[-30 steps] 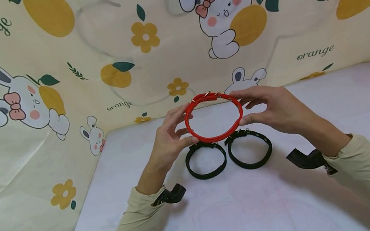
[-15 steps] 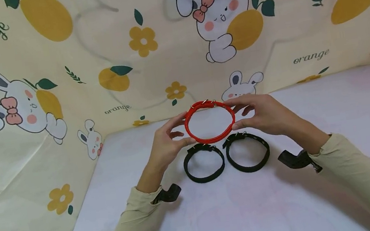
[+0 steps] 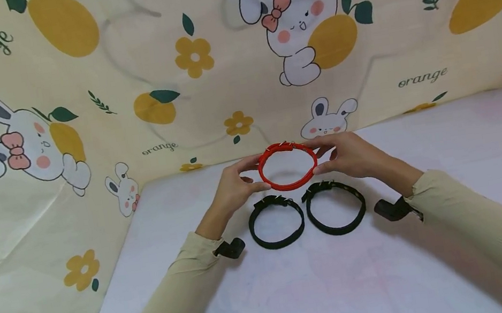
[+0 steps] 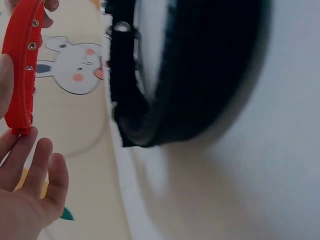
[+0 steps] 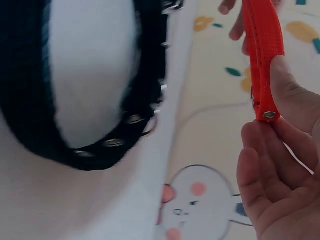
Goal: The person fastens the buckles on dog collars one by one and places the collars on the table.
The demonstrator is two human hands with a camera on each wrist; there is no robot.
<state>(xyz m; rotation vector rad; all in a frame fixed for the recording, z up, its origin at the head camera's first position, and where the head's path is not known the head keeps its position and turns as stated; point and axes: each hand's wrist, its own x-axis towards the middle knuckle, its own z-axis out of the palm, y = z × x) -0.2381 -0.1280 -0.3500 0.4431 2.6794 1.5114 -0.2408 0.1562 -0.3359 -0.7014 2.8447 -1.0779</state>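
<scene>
Both hands hold one red collar (image 3: 288,166), buckled into a ring, above the white worktop (image 3: 348,282). The left hand (image 3: 232,190) pinches the ring's left side between thumb and fingertips; the right hand (image 3: 350,156) pinches its right side the same way. In the left wrist view the collar (image 4: 22,65) shows a row of metal eyelets and its lower edge rests against the fingertips (image 4: 20,145). In the right wrist view the collar (image 5: 263,55) is pressed between thumb and fingers (image 5: 280,145), a rivet showing at its lower end.

Two black collars lie flat on the worktop just in front of the red one, side by side and close together: the left black collar (image 3: 276,221) and the right black collar (image 3: 336,207), each with its buckle at the far edge.

Against the frame of a second ago, the red collar has moved further from the person and lower, so it now appears smaller and nearer the worktop, just behind the black pair. Both arms have stretched forward with it. The black collars have not shifted.

A printed cloth (image 3: 124,89) with rabbits and oranges hangs behind the worktop
</scene>
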